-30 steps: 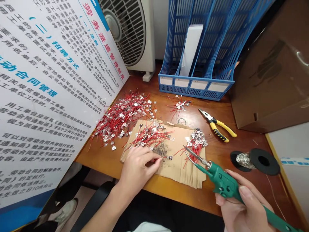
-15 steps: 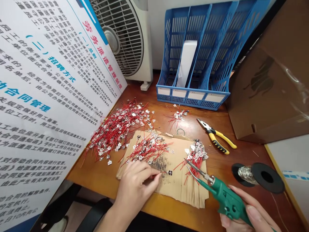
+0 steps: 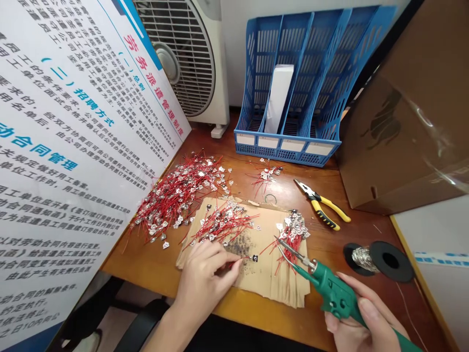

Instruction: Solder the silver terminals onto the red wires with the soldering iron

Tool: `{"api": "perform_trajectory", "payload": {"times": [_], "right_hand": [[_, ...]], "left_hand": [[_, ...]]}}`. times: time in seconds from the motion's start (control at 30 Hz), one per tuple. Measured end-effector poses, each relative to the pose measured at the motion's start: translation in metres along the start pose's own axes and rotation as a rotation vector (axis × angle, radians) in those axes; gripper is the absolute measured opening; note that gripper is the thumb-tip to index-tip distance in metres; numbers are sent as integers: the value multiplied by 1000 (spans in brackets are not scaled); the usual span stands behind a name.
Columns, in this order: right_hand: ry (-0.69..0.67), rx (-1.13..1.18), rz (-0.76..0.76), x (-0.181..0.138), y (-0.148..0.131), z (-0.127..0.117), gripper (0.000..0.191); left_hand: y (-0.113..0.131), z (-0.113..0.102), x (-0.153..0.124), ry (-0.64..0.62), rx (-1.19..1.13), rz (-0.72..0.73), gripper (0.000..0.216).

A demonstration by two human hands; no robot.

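My left hand (image 3: pixel 207 276) pinches the red wire of a small metal tab (image 3: pixel 255 258) over the scorched middle of a cardboard sheet (image 3: pixel 264 286). My right hand (image 3: pixel 366 313) is wrapped round a green soldering gun (image 3: pixel 335 288), its metal tip and thin feed tube pointing left. That tip hovers near a bunch of red-wired tabs (image 3: pixel 296 227) on the cardboard's right side. Another heap of wired tabs (image 3: pixel 227 220) lies just beyond my left hand. Part of the held wire is hidden by my fingers.
A large pile of red-wired tabs (image 3: pixel 179 190) lies at the left, a small cluster (image 3: pixel 267 174) farther back. Yellow-black pliers (image 3: pixel 322 204) and a solder wire spool (image 3: pixel 381 261) are at right. Behind stand a blue file rack (image 3: pixel 287 144), a fan (image 3: pixel 183 58) and a carton (image 3: pixel 399 146).
The view has shifted slightly, so the things at right appear a little farther left. Both hands keep their grips, and the tab stays over the scorched patch.
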State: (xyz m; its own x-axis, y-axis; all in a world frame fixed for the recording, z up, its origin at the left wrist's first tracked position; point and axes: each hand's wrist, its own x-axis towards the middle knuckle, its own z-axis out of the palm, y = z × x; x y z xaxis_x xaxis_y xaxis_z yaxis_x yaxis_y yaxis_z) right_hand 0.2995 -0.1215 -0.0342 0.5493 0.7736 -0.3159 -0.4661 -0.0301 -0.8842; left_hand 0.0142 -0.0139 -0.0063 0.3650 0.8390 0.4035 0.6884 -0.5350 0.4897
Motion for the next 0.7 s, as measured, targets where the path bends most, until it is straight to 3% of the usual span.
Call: {"api": "perform_trajectory", "payload": {"times": [0.13, 0.43, 0.7], "right_hand": [[1, 1, -18, 1, 1, 1, 41], [39, 23, -100, 0, -9, 29, 42], [30, 26, -59, 1, -3, 19, 42]], "left_hand": [[-1, 0, -1, 14, -3, 0, 13], [-2, 1, -2, 22, -12, 14, 15], [-3, 0, 1, 27, 8, 44, 17]]}}
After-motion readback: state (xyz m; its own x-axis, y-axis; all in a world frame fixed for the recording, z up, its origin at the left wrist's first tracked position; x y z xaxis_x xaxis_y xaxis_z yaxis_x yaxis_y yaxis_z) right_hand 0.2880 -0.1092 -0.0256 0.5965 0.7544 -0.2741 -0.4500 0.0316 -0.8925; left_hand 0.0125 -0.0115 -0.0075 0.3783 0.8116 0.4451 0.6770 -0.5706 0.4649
